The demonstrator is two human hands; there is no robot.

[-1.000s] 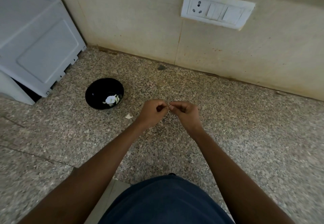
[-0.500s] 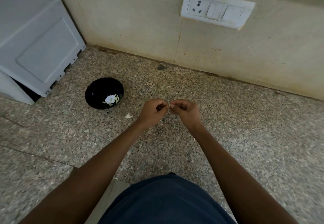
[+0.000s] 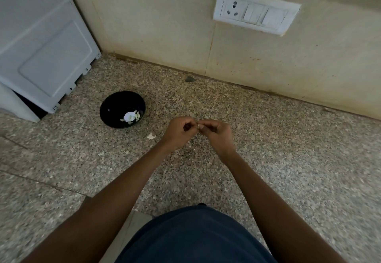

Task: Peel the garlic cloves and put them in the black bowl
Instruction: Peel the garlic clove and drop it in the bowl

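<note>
No real change: your hands stay put.
Left hand [image 3: 179, 132] and right hand [image 3: 216, 136] still pinch a garlic clove [image 3: 198, 125] together; black bowl [image 3: 115, 106] sits left of them.

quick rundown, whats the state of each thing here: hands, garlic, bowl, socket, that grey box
left hand: fingers curled, pinching a small clove with the right
right hand: fingers curled, pinching the same clove
garlic clove: held between both hands' fingertips, mostly hidden
black bowl: upright on the counter, holds pale garlic pieces
peel scrap: lying loose on the counter beside the bowl
socket: nothing plugged in
grey box: leaning on the wall, tilted
</note>
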